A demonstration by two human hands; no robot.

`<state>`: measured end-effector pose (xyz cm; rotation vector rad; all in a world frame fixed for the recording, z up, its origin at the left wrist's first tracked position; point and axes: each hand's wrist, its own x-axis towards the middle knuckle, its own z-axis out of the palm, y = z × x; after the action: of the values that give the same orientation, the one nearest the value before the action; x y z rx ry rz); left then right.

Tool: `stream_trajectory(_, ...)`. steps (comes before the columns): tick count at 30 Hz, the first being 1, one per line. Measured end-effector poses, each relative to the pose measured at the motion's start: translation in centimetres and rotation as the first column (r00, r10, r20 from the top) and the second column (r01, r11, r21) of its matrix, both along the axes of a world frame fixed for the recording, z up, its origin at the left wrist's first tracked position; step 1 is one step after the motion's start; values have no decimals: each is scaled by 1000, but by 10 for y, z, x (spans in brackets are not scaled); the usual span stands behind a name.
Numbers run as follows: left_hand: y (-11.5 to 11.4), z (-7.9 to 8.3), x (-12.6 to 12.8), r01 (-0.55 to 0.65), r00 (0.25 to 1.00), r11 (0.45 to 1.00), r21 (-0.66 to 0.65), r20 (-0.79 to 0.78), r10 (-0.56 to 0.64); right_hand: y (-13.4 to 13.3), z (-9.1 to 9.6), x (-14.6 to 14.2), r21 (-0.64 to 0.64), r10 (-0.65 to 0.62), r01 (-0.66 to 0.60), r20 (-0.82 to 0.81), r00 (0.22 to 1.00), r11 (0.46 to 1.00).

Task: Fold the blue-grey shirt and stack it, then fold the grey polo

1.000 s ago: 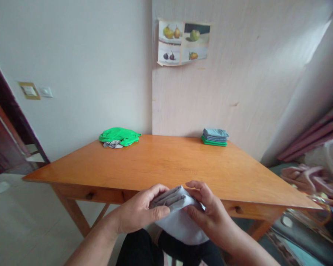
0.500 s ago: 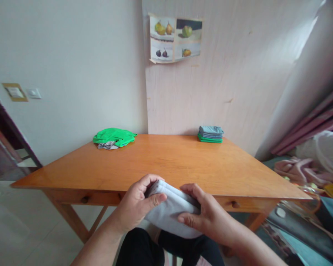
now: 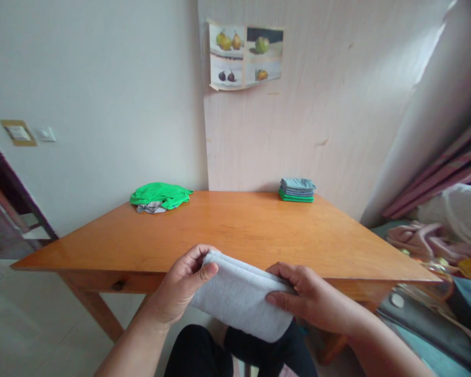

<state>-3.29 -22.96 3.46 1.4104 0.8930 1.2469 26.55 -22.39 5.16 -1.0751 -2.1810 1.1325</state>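
A light grey folded cloth [image 3: 241, 301] is held up at the table's near edge, above my lap, its layers showing along the top edge. My left hand [image 3: 186, 288] grips its left end, thumb on the near face and fingers behind. At the right end, my right hand [image 3: 302, 296] pinches it the same way, thumb in front. The cloth slopes down a little toward the right. Its far face and most of my fingertips are hidden behind it.
The wooden table [image 3: 220, 225] spreads out ahead. A crumpled green garment [image 3: 163, 195], with striped cloth under it, lies at the back left. A stack of folded blue-grey and green cloths [image 3: 297, 190] sits at the back right. Bedding [image 3: 419, 241] lies to the right.
My hands have moved apart, the left going left and the right going right. The grey cloth is now stretched flatter and shows more of its near face.
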Motion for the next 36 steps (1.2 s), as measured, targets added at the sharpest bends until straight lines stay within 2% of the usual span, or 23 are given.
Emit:
stream_trajectory(4, 6, 20, 1, 69, 995, 998, 10, -74, -68, 10, 21, 5, 97, -38, 30, 84, 996, 995)
stream_trajectory(8, 18, 49, -1, 109, 959, 987, 118, -275, -73, 32, 41, 11, 235, -97, 68, 115, 989, 970)
stream_trajectory(12, 42, 68, -1, 112, 873, 951, 289, -485, 45, 62, 52, 13, 325, -108, 61, 129, 986, 944)
stream_trajectory(15, 69, 71, 2, 77, 800, 899, 432, -565, 203, 86, 50, 7, 448, -151, 72, 143, 978, 891)
stream_trajectory(17, 87, 64, 5, 40, 725, 842, 537, -596, 346, 101, 41, -1, 573, -230, 115, 132, 964, 811)
stream_trajectory(20, 108, 41, 10, -26, 542, 728, 685, -603, 586, 117, 13, -13, 745, -382, 194, 87, 920, 638)
stream_trajectory(21, 111, 30, 11, -17, 479, 698, 716, -607, 634, 119, 0, -15, 778, -407, 189, 93, 909, 599)
stream_trajectory(23, 111, 6, 11, 49, 398, 679, 732, -638, 659, 120, -25, -18, 811, -435, 142, 148, 888, 567)
stream_trajectory(26, 99, -23, 8, 159, 358, 699, 697, -701, 617, 112, -53, -14, 798, -394, 47, 244, 886, 600)
stream_trajectory(28, 88, -31, 4, 192, 369, 704, 684, -715, 594, 104, -62, -7, 786, -379, 42, 250, 891, 617)
stream_trajectory(34, 63, -27, -7, 264, 433, 712, 650, -740, 515, 84, -67, 18, 754, -242, -4, 216, 946, 657)
stream_trajectory(36, 59, -25, -7, 244, 462, 706, 664, -720, 517, 82, -67, 27, 725, -220, 38, 159, 962, 687)
